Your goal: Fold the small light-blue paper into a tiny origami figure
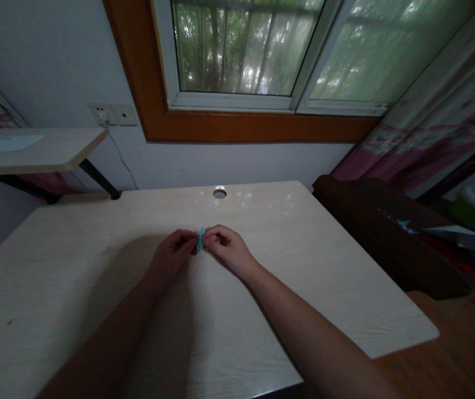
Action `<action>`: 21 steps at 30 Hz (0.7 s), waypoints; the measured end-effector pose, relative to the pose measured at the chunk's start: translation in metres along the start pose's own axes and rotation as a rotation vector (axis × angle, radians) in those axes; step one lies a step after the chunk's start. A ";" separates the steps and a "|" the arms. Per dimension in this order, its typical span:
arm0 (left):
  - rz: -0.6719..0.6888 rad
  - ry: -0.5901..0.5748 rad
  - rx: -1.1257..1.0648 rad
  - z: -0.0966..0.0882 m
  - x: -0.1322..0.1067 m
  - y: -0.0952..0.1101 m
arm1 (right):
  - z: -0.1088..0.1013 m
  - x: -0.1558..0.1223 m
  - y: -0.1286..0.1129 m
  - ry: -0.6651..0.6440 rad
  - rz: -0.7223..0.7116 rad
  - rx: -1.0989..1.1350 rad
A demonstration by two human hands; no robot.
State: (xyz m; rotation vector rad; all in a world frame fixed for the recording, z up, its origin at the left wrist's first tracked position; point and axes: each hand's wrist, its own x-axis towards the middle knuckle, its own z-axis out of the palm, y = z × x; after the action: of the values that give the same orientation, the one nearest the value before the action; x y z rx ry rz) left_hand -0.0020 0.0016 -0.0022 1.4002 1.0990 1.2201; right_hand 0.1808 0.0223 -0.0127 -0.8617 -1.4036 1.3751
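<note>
Between my two hands is a small turquoise piece (200, 240) that looks like folded paper; its exact shape is too small to make out. My left hand (172, 256) pinches it from the left, thumb and fingertips pressed together. From the other side, my right hand (229, 247) grips its right edge in a similar pinch. Both hands are low over the pale wooden desk (237, 321), near its middle, with the fingertips almost meeting at the piece. The fingers cover part of it.
A raised shelf (66, 152) on black legs stands at the desk's back left. A round cable hole (219, 193) lies beyond my hands. Wall sockets (112, 114) and a window (245, 50) are behind. Dark brown furniture (370, 233) with items on it stands right of the desk.
</note>
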 end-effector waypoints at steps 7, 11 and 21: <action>0.041 0.040 -0.008 -0.003 0.002 -0.007 | -0.001 0.000 -0.005 -0.025 -0.154 -0.198; 0.071 0.085 0.019 -0.004 0.003 -0.011 | 0.000 -0.002 -0.009 -0.011 -0.209 -0.202; 0.041 0.044 0.031 -0.001 0.005 -0.013 | -0.002 0.002 0.003 0.015 -0.050 -0.094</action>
State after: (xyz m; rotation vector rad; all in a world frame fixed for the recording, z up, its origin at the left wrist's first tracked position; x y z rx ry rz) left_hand -0.0033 0.0088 -0.0138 1.4313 1.1284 1.2735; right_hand 0.1814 0.0248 -0.0156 -0.8901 -1.4778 1.2711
